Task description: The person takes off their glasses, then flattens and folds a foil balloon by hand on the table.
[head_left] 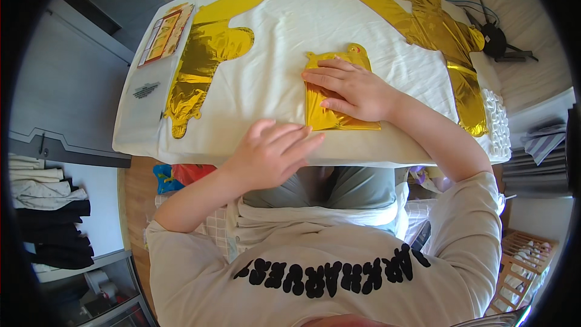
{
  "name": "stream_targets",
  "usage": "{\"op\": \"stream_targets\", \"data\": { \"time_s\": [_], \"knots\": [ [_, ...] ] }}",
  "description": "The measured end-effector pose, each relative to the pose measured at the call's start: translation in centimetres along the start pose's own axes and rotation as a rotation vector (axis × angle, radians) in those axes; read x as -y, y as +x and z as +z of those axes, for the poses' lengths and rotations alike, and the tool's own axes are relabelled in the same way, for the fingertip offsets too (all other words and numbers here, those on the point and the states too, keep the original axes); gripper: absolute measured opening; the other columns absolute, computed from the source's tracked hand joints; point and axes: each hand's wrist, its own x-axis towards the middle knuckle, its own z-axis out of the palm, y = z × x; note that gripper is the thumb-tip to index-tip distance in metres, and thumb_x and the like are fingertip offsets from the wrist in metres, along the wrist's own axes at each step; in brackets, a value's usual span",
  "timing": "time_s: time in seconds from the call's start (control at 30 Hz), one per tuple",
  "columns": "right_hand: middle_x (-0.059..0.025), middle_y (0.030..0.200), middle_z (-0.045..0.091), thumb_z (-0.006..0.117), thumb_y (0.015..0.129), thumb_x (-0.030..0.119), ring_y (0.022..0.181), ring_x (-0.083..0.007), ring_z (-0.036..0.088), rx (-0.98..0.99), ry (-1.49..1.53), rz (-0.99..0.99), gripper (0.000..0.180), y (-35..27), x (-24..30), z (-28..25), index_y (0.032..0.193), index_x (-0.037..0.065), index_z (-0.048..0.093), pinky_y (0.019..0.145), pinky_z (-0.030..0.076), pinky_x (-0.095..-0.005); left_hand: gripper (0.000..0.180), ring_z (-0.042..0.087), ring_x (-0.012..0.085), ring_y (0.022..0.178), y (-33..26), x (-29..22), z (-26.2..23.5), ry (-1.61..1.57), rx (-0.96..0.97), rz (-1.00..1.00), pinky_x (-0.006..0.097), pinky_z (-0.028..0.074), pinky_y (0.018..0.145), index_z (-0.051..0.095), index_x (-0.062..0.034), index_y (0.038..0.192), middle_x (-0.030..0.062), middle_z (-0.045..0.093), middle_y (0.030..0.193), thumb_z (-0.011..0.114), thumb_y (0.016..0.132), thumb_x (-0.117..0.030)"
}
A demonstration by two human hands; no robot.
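Note:
A folded gold foil balloon (342, 121) lies flat near the front edge of the white-covered table (266, 97). My right hand (357, 91) rests on it palm down, fingers stretched out, hiding part of its middle. My left hand (275, 151) is by the balloon's lower left corner, its fingers apart and holding nothing; I cannot tell whether the fingertips touch the foil. A second flat gold foil balloon (209, 51) is spread out on the left. On the right lies another gold foil piece (433, 24), long and bent, running from the back edge toward the front.
At the table's left are a printed picture sheet (163, 36) and clear plastic with a dark patch (145, 90). A black router-like device (493, 39) with antennas stands at the back right. White bumpy plastic (497, 124) lies at the right edge. Clothes (51, 212) hang at left.

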Motion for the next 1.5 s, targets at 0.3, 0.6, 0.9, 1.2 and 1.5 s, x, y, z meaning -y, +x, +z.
{"op": "stream_targets", "data": {
  "time_s": [0.3,0.6,0.9,1.2,1.5],
  "knots": [
    [-0.0137,0.157,0.049,0.05,0.109,0.025,0.149,-0.0393,0.039,-0.024,0.155,0.077,0.051,-0.1,-0.5,-0.2,0.157,0.009,0.044,0.124,0.031,-0.047,0.076,0.06,0.0286,0.124,6.0,-1.8,1.5,-0.258,-0.028,-0.015,0.046,0.044,0.109,0.054,-0.006,0.147,0.0133,0.06,0.136,0.076,0.088,-0.048],
    [-0.0134,0.145,0.059,0.036,0.114,0.033,0.136,-0.0223,0.052,-0.369,1.405,0.235,0.047,-0.1,-3.6,-0.6,0.154,0.009,0.042,0.116,0.041,-0.0369,0.088,0.045,0.0357,0.147,5.2,-3.4,2.4,-0.237,0.107,-0.098,0.051,0.041,0.118,0.044,-0.0002,0.154,0.0217,0.046,0.158,0.075,0.089,-0.05],
    [-0.0116,0.115,0.072,0.036,0.114,0.039,0.111,-0.023,0.068,-0.316,1.935,0.334,0.048,-0.8,-4.7,-1.3,0.137,0.003,0.058,0.106,0.05,-0.0382,0.072,0.051,0.031,0.144,2.0,-6.2,1.1,-0.148,0.157,-0.137,0.048,0.044,0.115,0.05,-0.0048,0.153,0.0165,0.053,0.155,0.075,0.093,-0.036],
    [-0.0088,0.106,0.073,0.041,0.113,0.039,0.105,-0.0205,0.068,-0.266,1.471,0.308,0.043,-0.7,-3.2,-0.9,0.126,0.005,0.063,0.101,0.05,-0.0333,0.037,0.071,0.0219,0.117,0.8,-5.8,0.6,-0.073,-0.117,-0.087,0.037,0.056,0.092,0.075,-0.0089,0.122,0.0054,0.077,0.12,0.074,0.085,-0.005],
    [-0.0228,0.13,0.064,0.054,0.107,0.048,0.124,-0.0357,0.06,-0.408,0.456,-0.527,0.062,-1.8,0.5,-2.9,0.146,-0.001,0.05,0.106,0.046,-0.0487,0.053,0.073,0.0251,0.107,1.4,-0.7,-3.6,-0.442,-0.273,-0.477,0.04,0.055,0.093,0.063,-0.0118,0.143,0.0079,0.076,0.108,0.069,0.092,0.0]
  ]
}}
